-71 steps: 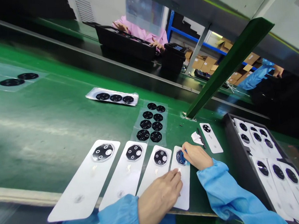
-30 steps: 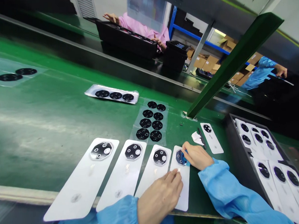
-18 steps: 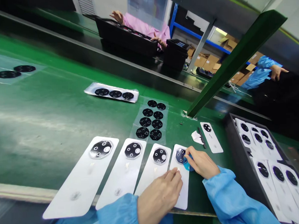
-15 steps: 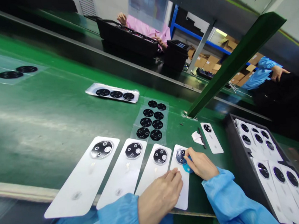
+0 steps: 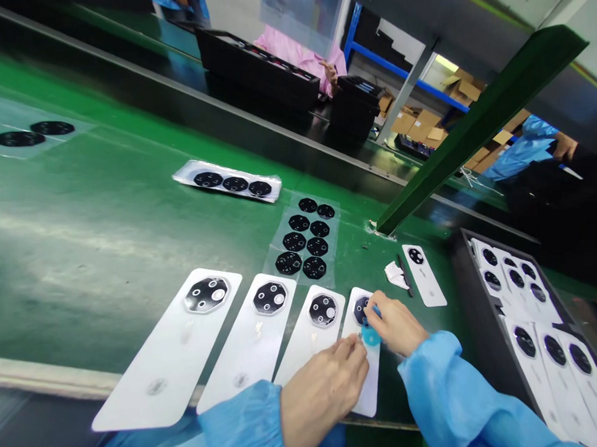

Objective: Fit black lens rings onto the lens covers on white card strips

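Four white phone back covers lie in a row along the bench's near edge, each with a black octagonal camera plate at its top. On the rightmost phone back cover (image 5: 370, 386), my left hand (image 5: 327, 389) presses down with its fingers bent and held together. Over that cover's camera plate (image 5: 362, 310), my right hand (image 5: 396, 322) is closed in a pinch on a blue film (image 5: 371, 336). Part of the film shows below its fingers, and the fingertips hide some of the plate. Left of my hands is another phone back cover (image 5: 298, 363).
A clear sheet of black octagonal stickers (image 5: 307, 240) lies beyond the covers, with a sticker stack (image 5: 226, 182) behind it. A black tray (image 5: 489, 333) of finished-looking covers stands right, near a green post (image 5: 478, 134). A person in pink (image 5: 294, 50) sits across the bench.
My right hand has shifted slightly left and down, with its fingers turned further over the camera plate. My left hand stays on the same cover. The view has moved a little.
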### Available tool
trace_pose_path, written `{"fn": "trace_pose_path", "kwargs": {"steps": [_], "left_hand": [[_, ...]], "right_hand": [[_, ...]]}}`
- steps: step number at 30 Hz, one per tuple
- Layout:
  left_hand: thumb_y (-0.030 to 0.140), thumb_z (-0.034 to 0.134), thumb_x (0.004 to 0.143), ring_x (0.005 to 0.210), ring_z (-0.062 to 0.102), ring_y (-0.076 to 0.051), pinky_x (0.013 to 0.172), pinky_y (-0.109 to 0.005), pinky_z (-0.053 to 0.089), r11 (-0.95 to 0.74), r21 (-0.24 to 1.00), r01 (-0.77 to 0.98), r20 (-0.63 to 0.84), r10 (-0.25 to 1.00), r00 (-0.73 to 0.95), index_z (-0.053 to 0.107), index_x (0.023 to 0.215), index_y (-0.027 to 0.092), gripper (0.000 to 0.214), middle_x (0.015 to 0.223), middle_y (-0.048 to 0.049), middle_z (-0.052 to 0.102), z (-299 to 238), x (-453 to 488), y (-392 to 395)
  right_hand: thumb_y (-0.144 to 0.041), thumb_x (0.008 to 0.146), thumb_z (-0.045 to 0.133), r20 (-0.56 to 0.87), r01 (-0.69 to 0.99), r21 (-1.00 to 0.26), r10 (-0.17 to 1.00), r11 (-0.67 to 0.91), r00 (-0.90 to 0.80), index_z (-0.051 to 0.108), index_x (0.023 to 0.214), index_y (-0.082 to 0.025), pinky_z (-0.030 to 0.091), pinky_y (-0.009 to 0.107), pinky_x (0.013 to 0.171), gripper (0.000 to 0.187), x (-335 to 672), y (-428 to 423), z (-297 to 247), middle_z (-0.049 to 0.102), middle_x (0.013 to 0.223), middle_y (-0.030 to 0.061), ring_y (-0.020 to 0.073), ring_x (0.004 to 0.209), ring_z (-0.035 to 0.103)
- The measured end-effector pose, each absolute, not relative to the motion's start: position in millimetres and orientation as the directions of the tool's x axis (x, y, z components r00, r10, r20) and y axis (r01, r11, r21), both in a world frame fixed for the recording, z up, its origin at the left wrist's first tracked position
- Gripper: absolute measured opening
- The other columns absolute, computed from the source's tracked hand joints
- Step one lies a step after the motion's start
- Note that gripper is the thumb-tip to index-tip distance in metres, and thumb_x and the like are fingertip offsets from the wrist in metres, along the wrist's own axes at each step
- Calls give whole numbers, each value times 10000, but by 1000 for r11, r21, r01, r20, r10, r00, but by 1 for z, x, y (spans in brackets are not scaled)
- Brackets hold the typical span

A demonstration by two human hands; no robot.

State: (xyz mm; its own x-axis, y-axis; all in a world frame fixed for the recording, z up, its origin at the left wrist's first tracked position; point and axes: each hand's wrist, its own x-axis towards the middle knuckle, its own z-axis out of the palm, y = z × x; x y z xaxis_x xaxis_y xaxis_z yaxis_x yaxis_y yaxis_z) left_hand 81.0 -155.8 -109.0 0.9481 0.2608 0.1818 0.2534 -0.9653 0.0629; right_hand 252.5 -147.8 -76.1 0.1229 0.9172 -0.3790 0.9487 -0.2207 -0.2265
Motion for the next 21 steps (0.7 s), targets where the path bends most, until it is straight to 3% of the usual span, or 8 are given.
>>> {"fn": "trace_pose_path", "kwargs": {"steps": [6,14,18,21], "left_hand": [[28,403,841,1081,565,-267,802,-339,521,-964,56,261,183,267,946,569,1041,53,261,1110,-177,611,-111,83,-157],[31,438,832,1107,554,-310,742,-348,534,-965,46,259,191,263,946,571,1002,46,216,1096,-202,606,-113,85,-160],[20,459,825,1101,550,-291,798,-357,505,-957,114,268,230,288,930,546,1014,51,210,1112,-205,591,-119,85,-161],[56,472,843,1024,571,-252,771,-340,491,-939,246,242,218,297,930,532,940,104,124,1041,-153,604,-115,83,-156]], "right_hand": [[-244,847,443,-419,859,-353,884,-370,208,568,746,-164,396,213,562,180,254,-128,-78,650,672,36,151,655,608],[-230,825,457,-399,848,-343,880,-404,258,592,750,-149,403,219,575,175,246,-120,-77,647,674,42,150,643,599],[-213,811,476,-363,874,-307,895,-377,259,610,784,-156,368,228,566,149,249,-119,-72,614,614,20,150,601,563],[-214,796,490,-333,889,-299,911,-347,244,614,770,-167,338,239,555,134,252,-124,-71,572,555,2,148,555,516]]}}
